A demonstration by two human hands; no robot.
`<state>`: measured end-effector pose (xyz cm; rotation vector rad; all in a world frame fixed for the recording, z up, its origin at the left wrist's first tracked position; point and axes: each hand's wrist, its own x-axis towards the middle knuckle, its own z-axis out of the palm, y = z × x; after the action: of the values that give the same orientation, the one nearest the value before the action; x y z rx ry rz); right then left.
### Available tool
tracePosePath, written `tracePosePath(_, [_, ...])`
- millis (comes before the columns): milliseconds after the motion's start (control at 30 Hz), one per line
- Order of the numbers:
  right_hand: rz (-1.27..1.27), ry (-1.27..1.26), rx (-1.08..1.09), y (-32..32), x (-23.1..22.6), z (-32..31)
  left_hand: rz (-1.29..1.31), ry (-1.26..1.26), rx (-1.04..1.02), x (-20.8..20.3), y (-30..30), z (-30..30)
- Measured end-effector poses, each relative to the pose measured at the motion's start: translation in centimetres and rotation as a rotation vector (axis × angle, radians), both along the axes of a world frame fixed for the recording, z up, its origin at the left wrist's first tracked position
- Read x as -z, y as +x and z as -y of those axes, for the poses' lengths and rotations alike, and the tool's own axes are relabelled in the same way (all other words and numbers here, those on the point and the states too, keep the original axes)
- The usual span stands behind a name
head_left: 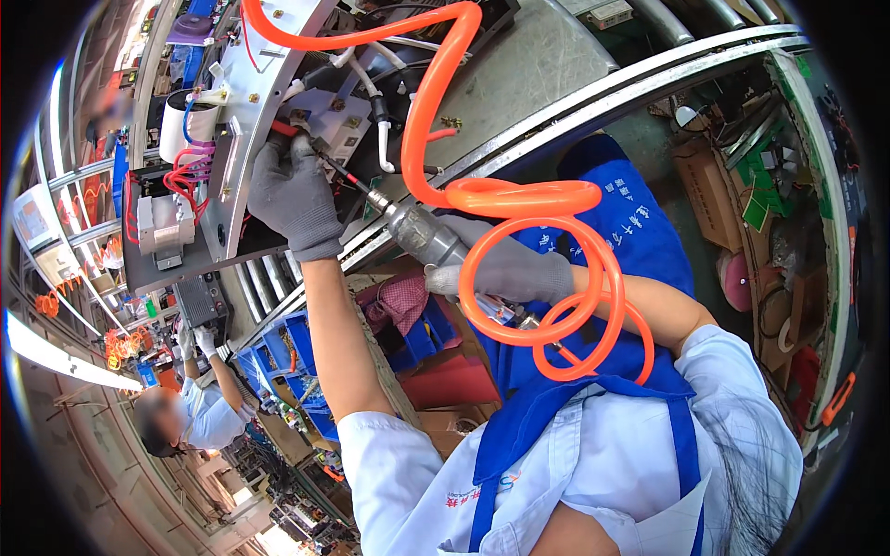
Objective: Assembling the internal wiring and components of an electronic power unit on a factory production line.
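My right hand, in a grey glove, is wrapped round a grey air screwdriver with a long thin bit. The bit points up and left, its tip close to the fingers of my left hand. That hand, gloved too, is closed at the inner side of a metal chassis, its fingertips pinching a short red wire. Whether the bit touches a screw is hidden by the fingers. An orange coiled air hose loops over my right forearm and runs up past the chassis.
White cables hang beside the chassis. A grey transformer with red wires and a white cylinder sit on its outer side. Blue parts bins stand below left. A co-worker works farther along the roller line.
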<state>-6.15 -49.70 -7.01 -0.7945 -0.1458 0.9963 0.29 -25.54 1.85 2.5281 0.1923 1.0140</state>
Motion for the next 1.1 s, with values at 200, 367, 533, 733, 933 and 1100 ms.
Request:
tracePosePath(200, [0.030,-0.014,0.047,0.1,-0.5,-1.4,0.037,0.330,-0.067,0.5,0.4,0.0])
tracePosePath(367, [0.076,-0.017,0.064,-0.1,-1.2,-3.7,0.193,0.336,-0.057,1.4,0.4,-0.5])
tracePosePath(533, [0.157,-0.015,0.040,-0.4,-1.3,-4.3,0.097,0.229,-0.169,1.8,0.3,-0.2])
tracePosePath(733, [0.251,0.018,-0.018,-0.9,-0.9,-4.8,0.036,0.161,-0.084,0.6,-0.9,0.5])
tracePosePath(933, [0.293,0.018,-0.001,-0.4,-0.8,-6.7,-0.014,0.559,0.048,-2.9,-3.6,-1.4])
tracePosePath(1100, [0.332,0.002,-0.005,-1.2,-0.8,-7.6,0.061,1.277,0.451,-8.2,0.3,-2.9])
